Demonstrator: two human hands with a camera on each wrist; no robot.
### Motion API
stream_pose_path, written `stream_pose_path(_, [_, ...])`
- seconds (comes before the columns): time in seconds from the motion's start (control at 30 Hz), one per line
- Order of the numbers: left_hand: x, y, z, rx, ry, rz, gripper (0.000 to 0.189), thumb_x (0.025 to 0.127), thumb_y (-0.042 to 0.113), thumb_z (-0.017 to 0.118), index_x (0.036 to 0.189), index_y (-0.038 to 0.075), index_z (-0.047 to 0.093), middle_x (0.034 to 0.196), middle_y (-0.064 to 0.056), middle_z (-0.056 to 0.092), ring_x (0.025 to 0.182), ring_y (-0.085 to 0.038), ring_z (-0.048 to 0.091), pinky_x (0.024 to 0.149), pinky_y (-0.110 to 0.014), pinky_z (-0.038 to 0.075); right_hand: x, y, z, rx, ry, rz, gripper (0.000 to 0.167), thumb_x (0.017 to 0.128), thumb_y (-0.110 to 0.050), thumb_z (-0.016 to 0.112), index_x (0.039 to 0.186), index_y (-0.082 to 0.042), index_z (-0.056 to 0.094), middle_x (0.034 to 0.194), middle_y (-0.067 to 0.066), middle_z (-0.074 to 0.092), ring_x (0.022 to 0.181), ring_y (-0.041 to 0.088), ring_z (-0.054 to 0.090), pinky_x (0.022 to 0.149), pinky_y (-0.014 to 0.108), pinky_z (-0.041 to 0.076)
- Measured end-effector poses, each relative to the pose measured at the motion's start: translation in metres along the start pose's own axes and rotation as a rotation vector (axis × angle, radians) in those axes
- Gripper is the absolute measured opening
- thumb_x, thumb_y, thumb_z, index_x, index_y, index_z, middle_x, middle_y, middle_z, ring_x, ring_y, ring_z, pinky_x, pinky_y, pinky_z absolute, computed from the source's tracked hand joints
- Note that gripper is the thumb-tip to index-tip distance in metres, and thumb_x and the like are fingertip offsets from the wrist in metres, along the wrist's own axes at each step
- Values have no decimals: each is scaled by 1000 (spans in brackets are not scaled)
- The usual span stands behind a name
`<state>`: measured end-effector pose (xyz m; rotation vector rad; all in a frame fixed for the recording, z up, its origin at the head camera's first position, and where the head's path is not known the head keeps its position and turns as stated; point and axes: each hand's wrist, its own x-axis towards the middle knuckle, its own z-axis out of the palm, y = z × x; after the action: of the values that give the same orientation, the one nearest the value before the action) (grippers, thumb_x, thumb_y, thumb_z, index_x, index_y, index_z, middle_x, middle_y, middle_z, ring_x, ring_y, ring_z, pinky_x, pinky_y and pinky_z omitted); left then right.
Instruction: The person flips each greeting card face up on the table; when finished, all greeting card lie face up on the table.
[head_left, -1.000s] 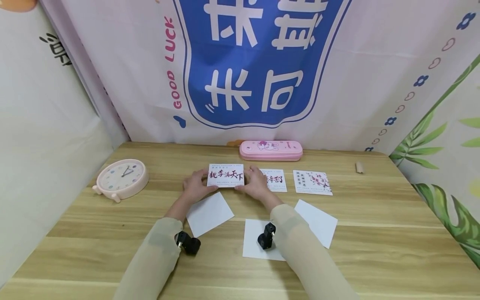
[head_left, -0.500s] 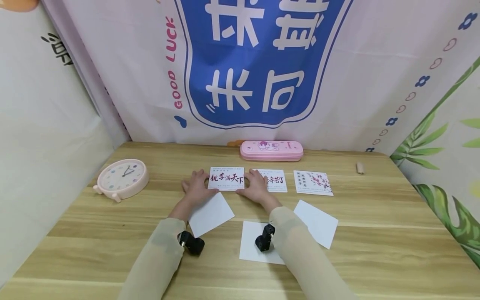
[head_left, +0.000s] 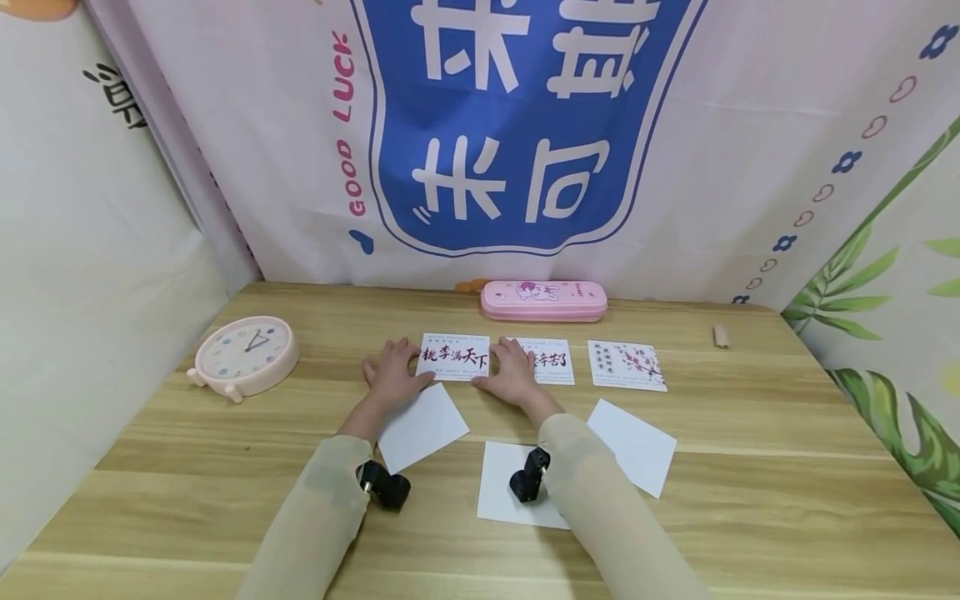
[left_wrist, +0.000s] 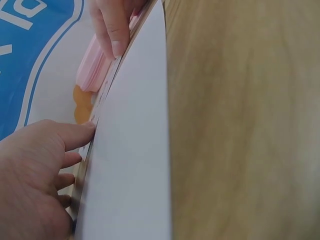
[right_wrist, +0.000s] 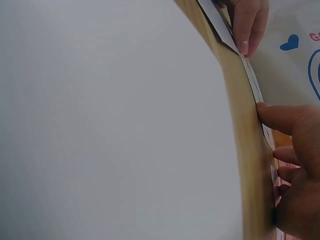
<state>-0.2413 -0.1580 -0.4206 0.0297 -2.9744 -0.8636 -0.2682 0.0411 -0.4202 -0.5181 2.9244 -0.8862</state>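
A white card (head_left: pixel 453 367) with dark red brush characters lies on the wooden table in the head view, face up and square to me. My left hand (head_left: pixel 393 377) grips its left end, thumb at the lower corner and fingers along the side. At the opposite end, my right hand (head_left: pixel 512 375) holds it the same way, its fingers overlapping a second lettered card (head_left: pixel 557 362). In the left wrist view the left thumb (left_wrist: pixel 77 135) sits right at the card's edge. Further right lies a third card (head_left: pixel 627 365) with a blossom print.
Blank white cards lie nearer me: one (head_left: pixel 423 429) by the left wrist, one (head_left: pixel 502 483) under the right forearm, another (head_left: pixel 637 446) to the right. A pink pencil case (head_left: pixel 543 302), a round pink clock (head_left: pixel 247 357) and a small beige block (head_left: pixel 720 336) stand further out.
Both hands have brought the lettered card slightly toward me and down, into line with the two cards on its right. Over the last half second they have hardly moved.
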Motion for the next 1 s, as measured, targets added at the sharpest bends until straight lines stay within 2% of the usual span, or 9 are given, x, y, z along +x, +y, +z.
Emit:
stream_pose_path(0.33, [0,0,-2,-3,-4,-2,49,79,29,60,119,5,47,137,-18,22,126,-34,7,92,-57,-11,1,-1,-1,5,-2,2,66,70,-34,68,122,0,44,135,17,27,125,31,16,99,49,3])
stream_pose_path(0.7, [-1,2,-2,-74,17,-7,44,79,26,61,115,5,50,136,-17,26,126,-34,11,93,-55,-10,1,-3,-4,22,-6,33,68,71,-37,67,125,-5,41,137,16,25,126,30,14,98,50,1])
stream_pose_path(1.0, [-2,-2,-9,-83,79,-6,49,75,25,64,116,3,49,127,-17,39,120,-32,27,94,-56,-3,1,-6,-7,49,-14,-5,72,69,-40,67,128,-10,40,138,14,22,127,31,11,97,53,0])
